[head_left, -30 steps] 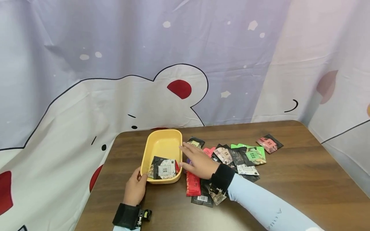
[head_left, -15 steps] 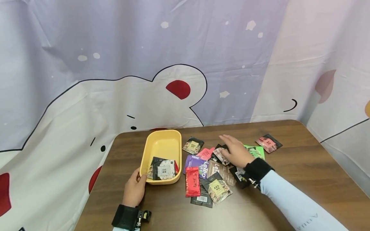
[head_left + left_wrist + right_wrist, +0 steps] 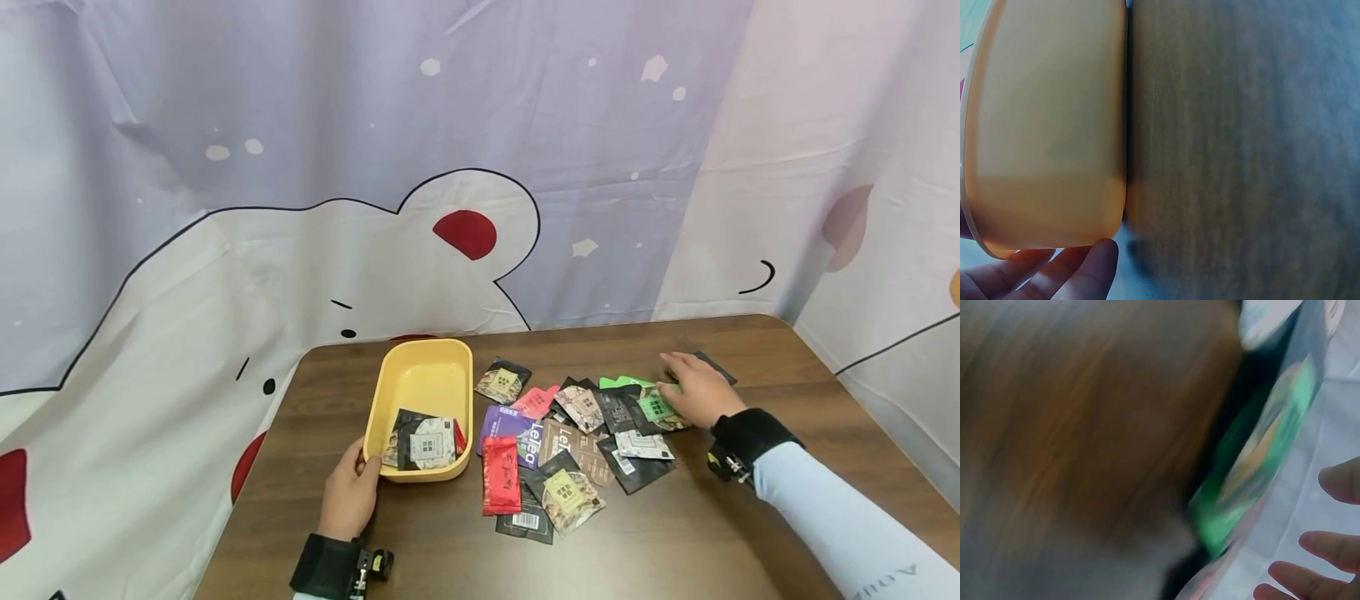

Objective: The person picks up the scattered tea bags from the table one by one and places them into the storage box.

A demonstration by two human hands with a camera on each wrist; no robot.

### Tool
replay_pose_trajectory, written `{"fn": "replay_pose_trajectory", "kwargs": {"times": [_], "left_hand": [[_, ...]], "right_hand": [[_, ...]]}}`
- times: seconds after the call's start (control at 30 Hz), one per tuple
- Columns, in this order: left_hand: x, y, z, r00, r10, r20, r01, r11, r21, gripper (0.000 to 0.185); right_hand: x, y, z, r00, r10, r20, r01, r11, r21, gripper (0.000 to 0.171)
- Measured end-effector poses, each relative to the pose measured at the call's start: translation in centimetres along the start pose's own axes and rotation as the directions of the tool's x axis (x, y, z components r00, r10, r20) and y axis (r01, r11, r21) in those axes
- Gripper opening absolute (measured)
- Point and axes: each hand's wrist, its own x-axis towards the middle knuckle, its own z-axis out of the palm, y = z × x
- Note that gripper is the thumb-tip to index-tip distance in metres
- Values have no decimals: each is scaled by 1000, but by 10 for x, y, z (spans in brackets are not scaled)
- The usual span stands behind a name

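Head view: your left hand grips the yellow tub | tub holds packets | your right hand, fingers relaxed, rests on table packets.

A person's left hand lies low near the front left of the table, fingers curled upward, a black strap around the wrist. The right arm, in a pale blue sleeve with a black wrist strap, stretches in from the front right corner toward the back right of the table. The right hand is palm down, fingers relaxed and slightly spread.
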Motion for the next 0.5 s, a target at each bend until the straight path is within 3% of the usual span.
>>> {"fn": "replay_pose_trajectory", "kwargs": {"times": [0.2, 0.5], "left_hand": [[1, 0, 0, 1000, 0, -2, 0, 1000, 0, 53], [1, 0, 0, 1000, 8, -10, -8, 1000, -1, 52]], "right_hand": [[1, 31, -2, 999, 53, -2, -53, 998, -23, 59], [4, 49, 1, 995, 80, 59, -79, 997, -17, 60]]}}
